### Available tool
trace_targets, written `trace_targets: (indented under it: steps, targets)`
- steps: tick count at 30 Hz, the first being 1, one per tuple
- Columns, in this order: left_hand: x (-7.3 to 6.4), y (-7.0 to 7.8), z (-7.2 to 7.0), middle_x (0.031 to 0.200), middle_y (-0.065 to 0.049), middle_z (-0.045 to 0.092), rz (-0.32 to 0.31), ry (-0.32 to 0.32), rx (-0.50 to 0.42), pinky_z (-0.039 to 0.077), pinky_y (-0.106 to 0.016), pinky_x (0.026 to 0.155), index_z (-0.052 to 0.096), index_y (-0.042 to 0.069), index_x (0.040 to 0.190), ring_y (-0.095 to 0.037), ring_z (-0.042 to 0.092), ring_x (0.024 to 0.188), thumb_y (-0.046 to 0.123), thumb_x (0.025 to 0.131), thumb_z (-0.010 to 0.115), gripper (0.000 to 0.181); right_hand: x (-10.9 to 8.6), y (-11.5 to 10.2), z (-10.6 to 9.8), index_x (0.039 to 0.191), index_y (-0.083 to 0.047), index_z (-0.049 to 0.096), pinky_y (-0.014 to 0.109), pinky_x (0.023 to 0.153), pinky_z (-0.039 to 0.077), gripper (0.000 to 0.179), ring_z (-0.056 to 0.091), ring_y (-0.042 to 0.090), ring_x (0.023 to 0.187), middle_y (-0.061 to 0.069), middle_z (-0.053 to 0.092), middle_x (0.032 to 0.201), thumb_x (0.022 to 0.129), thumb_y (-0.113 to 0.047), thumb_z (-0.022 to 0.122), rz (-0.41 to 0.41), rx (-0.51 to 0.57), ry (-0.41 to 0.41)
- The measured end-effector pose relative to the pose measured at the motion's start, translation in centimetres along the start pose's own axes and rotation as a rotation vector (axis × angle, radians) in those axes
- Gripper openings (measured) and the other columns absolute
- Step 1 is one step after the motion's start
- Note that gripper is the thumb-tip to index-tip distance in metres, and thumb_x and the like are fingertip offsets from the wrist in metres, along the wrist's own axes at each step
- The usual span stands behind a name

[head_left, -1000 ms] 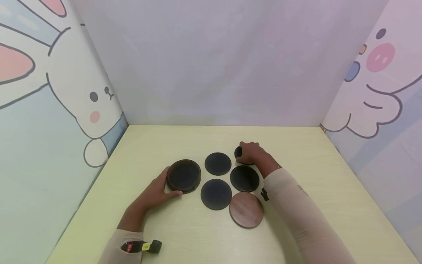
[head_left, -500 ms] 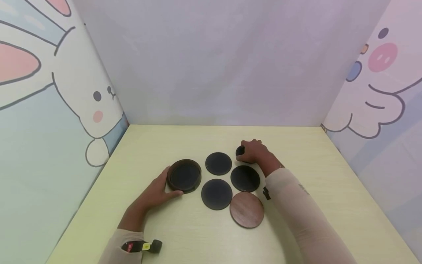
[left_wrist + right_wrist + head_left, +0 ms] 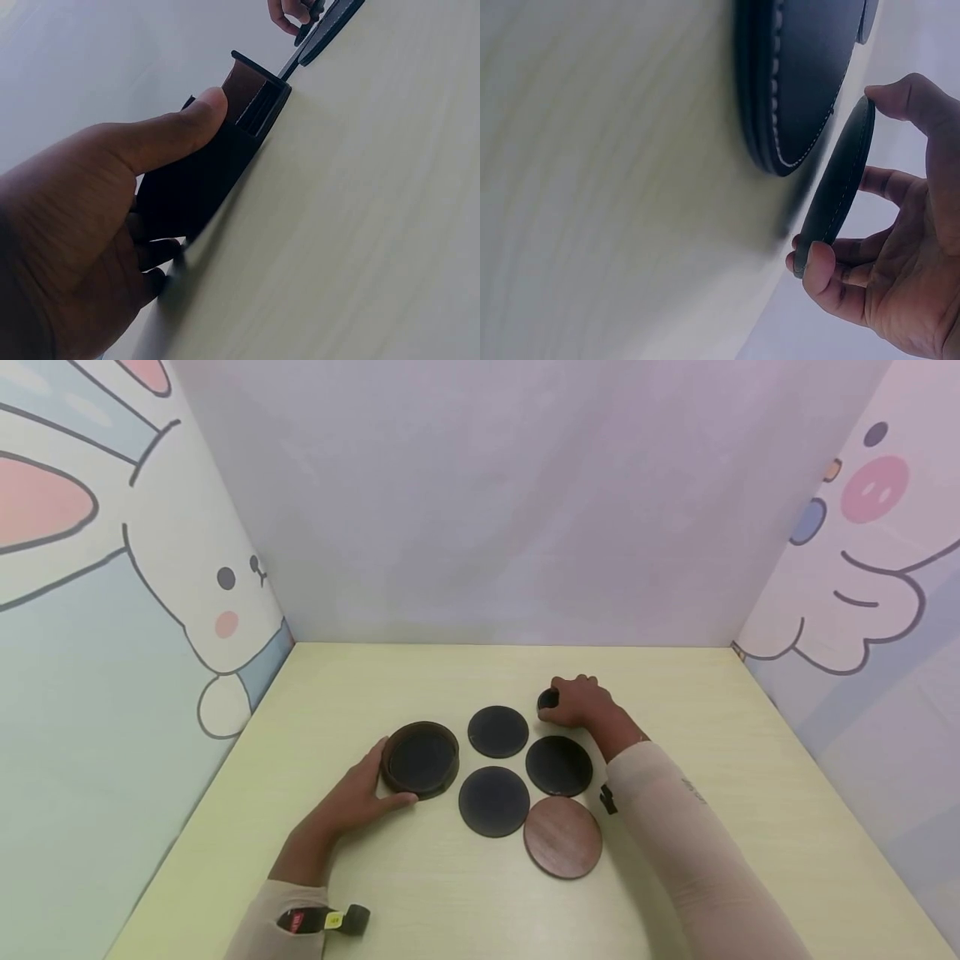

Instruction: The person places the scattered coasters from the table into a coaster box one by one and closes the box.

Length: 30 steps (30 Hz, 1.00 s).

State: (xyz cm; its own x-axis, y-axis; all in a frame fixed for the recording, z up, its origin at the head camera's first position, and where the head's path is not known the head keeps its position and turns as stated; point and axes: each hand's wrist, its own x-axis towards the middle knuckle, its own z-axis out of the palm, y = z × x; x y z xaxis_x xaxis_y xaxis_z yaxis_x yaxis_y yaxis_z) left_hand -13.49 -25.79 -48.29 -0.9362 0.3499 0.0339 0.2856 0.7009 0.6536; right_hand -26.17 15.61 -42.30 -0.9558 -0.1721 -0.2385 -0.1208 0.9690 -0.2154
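Note:
My left hand [image 3: 356, 797] grips the side of a round black coaster holder [image 3: 451, 778], its thumb in front and its fingers behind. In the left wrist view, a cutout in the holder's wall [image 3: 187, 176] bares a brown lining and stacked dark edges. At the far right of the group, my right hand [image 3: 581, 702] holds a round black coaster [image 3: 834, 184] by its edges, between thumb and fingers. The right wrist view shows that coaster tilted up over the table. Much of it is hidden behind the hand in the head view.
Between the hands lie three black coasters, one at the back [image 3: 498, 732], one at the right [image 3: 559, 766] and one in front [image 3: 494, 802]. A brown coaster [image 3: 563, 837] lies nearest me. The pale wooden table [image 3: 420, 893] meets a plain wall at the back.
My right hand has risen slightly with the black coaster, whose near edge has gone out of sight under the hand. My left hand keeps its grip on the holder. The view has shifted slightly.

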Motion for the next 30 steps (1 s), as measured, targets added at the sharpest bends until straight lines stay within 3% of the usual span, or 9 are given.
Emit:
trace_targets:
  steps: [15,30]
  targets:
    - [-0.1,0.2,-0.1,0.17,-0.025,0.045,0.014,0.005,-0.008,0.041,-0.07,0.125,0.025,0.0,0.17,-0.049,0.046,0.157,0.048,0.09,0.091,0.115,-0.7,-1.1,-0.9,0.152,-0.012,0.062,0.064,0.092,0.055,0.072,0.056,0.047,0.125,0.027,0.063,0.137,0.095,-0.055,0.068,-0.049,-0.043,0.056]
    - [0.1,0.1,0.1,0.17,-0.026,0.045,0.025,0.01,-0.019,0.04,-0.07,0.125,0.025,-0.001,0.17,-0.049,0.046,0.157,0.048,0.09,0.09,0.114,-1.6,-3.5,-1.5,0.151,-0.013,0.067,0.06,0.093,0.057,0.07,0.056,0.043,0.127,0.024,0.063,0.138,0.096,-0.056,0.074,-0.113,-0.082,0.094]
